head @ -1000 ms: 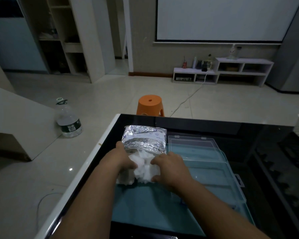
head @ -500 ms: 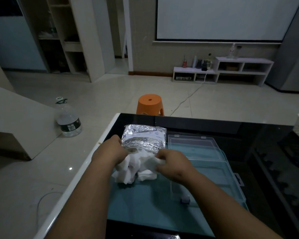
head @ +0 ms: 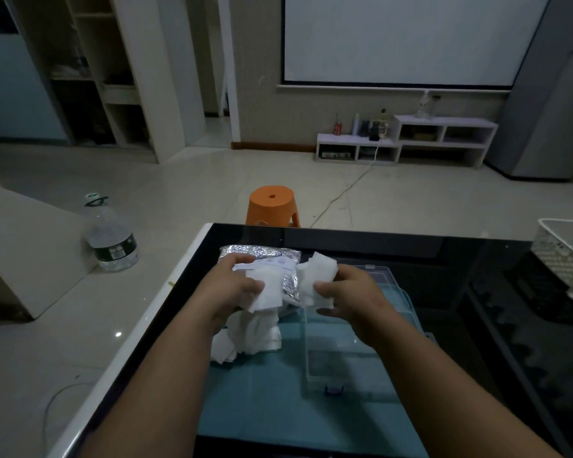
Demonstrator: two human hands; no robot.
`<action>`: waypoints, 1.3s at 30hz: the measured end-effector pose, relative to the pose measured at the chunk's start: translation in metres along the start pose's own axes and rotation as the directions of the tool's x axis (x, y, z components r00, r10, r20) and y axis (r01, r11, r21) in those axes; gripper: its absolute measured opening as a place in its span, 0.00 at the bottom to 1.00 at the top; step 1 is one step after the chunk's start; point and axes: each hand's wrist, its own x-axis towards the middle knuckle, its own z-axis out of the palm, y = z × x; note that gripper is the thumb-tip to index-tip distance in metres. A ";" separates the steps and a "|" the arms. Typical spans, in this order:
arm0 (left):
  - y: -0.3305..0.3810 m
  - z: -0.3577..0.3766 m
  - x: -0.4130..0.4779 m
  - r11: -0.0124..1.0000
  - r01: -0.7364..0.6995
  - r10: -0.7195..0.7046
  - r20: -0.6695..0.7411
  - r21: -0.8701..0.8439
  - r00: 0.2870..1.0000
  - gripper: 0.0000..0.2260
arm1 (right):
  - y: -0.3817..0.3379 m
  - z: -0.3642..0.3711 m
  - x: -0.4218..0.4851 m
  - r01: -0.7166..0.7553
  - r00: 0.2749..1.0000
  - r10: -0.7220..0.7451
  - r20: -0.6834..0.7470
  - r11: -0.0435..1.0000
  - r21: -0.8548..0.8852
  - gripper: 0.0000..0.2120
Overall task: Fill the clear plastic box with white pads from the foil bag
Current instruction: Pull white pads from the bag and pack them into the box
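Observation:
The crinkled foil bag (head: 262,254) lies on the teal mat at the table's far left. My left hand (head: 227,289) holds a bunch of white pads (head: 265,289) in front of the bag. My right hand (head: 348,292) pinches another clump of white pads (head: 316,276), raised just left of the clear plastic box (head: 361,358). A loose heap of pads (head: 248,335) lies on the mat under my left hand. The box stands open to the right, its lid (head: 394,279) lying behind it, and the part of its inside that shows is bare.
The teal mat (head: 262,408) covers the black glass table (head: 411,249). A white mesh basket (head: 566,252) sits at the table's right edge. On the floor are an orange stool (head: 272,204) beyond the table and a large water bottle (head: 111,236) to the left.
Both hands have lifted away from the bag mouth, each pulling out a bunch of pads. The right hand has moved rightward toward the box. More pads now lie heaped on the mat.

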 end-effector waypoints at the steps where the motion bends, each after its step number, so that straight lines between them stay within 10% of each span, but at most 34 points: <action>1: -0.001 0.005 0.000 1.000 0.004 -0.003 0.015 -0.013 1.000 0.20 | 0.000 -0.002 0.000 -0.026 1.000 0.025 0.017 0.998 0.058 0.10; 18: -0.003 0.040 -0.006 0.994 0.011 0.017 0.250 -0.110 0.968 0.24 | -0.002 -0.017 0.004 -0.157 0.986 0.154 0.068 0.987 0.034 0.08; 39: -0.001 0.049 -0.005 0.989 -0.059 0.083 0.180 -0.135 0.980 0.20 | -0.001 -0.012 0.000 -0.043 0.999 0.044 0.030 0.999 -0.033 0.10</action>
